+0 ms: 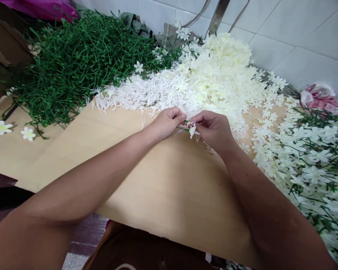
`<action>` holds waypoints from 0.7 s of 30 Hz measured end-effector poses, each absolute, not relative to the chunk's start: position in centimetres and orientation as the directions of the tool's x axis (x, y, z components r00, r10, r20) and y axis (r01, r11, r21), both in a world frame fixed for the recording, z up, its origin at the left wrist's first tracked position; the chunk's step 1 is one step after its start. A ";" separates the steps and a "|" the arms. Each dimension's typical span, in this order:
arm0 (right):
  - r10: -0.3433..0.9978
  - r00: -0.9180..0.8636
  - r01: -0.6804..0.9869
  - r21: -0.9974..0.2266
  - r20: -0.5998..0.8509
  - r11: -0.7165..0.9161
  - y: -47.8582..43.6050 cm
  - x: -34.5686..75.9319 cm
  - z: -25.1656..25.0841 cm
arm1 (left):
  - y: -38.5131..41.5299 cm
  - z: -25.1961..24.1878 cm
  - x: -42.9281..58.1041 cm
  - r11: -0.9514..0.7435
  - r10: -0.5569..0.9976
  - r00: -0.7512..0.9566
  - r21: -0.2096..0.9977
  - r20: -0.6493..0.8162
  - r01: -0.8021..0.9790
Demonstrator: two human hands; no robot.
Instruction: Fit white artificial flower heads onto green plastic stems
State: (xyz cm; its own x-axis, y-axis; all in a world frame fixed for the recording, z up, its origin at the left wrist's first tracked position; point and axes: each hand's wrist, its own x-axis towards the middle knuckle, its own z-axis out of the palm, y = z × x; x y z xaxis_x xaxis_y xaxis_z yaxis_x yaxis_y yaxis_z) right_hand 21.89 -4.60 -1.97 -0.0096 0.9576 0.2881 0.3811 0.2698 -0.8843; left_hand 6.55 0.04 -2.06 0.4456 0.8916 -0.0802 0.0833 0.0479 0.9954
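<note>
Close together over the board, my two hands meet at a small artificial flower (193, 130) with white petals and a green stem. My left hand (170, 119) pinches the green stem between thumb and fingers. My right hand (212, 127) is closed at the flower's other side, its fingertips pinching at the stem's end; the exact spot is partly hidden by the fingers. Just beyond my hands lies a heap of thin white stamen pieces (149, 92), and behind it a large pile of cream-white petals (225, 71).
Green plastic stems (84, 60) are heaped at the back left. Stemmed white flowers (315, 176) cover the right side. Two loose blossoms, one a yellow-centred flower (1, 128), lie at the left. A tan board (157, 183) spans the front, with a tiled wall (298, 30) behind.
</note>
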 end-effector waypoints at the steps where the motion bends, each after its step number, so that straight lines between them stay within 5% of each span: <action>1: 0.953 -0.007 0.391 -0.877 0.301 0.280 -4.6 21.9 -2.1 | 0.0 -2.0 6.6 0.053 0.892 0.443 0.995 -0.084 0.082; 21: 0.971 0.082 0.282 -0.940 0.224 0.192 -4.6 20.5 -2.7 | -0.2 -2.0 6.5 0.017 0.864 0.498 0.992 -0.077 0.123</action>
State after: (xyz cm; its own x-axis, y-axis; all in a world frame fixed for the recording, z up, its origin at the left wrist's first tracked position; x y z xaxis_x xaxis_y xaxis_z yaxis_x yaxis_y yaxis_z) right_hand 20.46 -4.56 -2.74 0.0824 0.9712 0.2236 0.2822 0.1924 -0.9399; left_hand 6.55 -0.17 -2.03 0.4978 0.8639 -0.0771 0.1233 0.0175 0.9922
